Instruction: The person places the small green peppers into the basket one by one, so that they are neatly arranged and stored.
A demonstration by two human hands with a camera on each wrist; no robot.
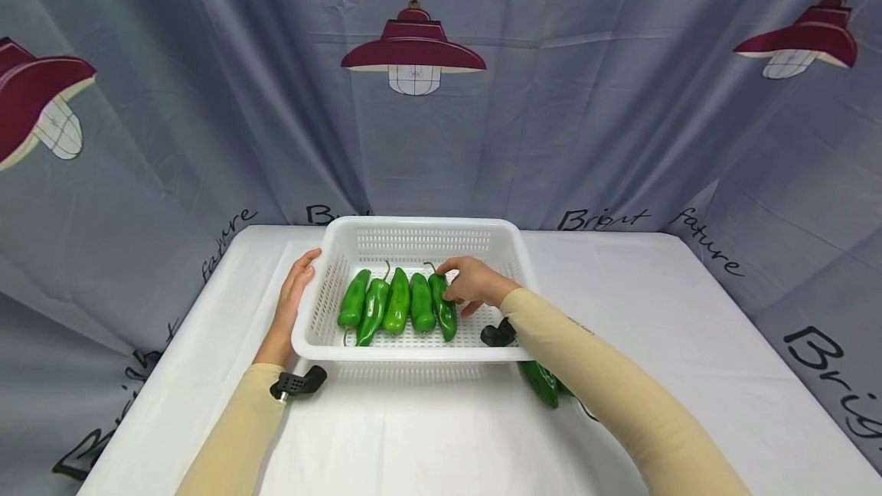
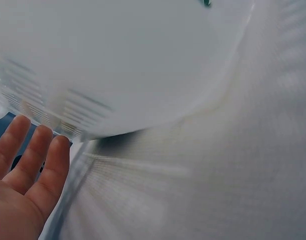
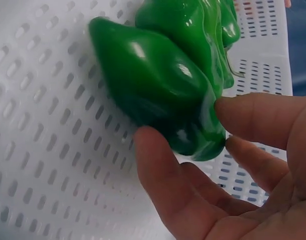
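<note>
A white plastic basket (image 1: 413, 354) stands on the table with several green peppers in a row inside, among them one at the left end (image 1: 354, 298). My right hand (image 1: 475, 282) reaches over the basket's right side and pinches the rightmost green pepper (image 1: 446, 318) near its stem end. In the right wrist view, fingers lie on both sides of that pepper (image 3: 153, 75), which rests on the slotted basket floor. My left hand (image 1: 292, 305) is at the basket's outer left wall, its fingers fairly straight; the left wrist view shows three fingertips beside the wall.
More green peppers (image 1: 540, 383) lie on the table just outside the basket's front right corner, partly hidden under my right sleeve (image 1: 606, 373). A white cloth covers the table (image 1: 413, 435). A grey-blue curtain (image 1: 537, 136) with printed lamps hangs behind and at both sides.
</note>
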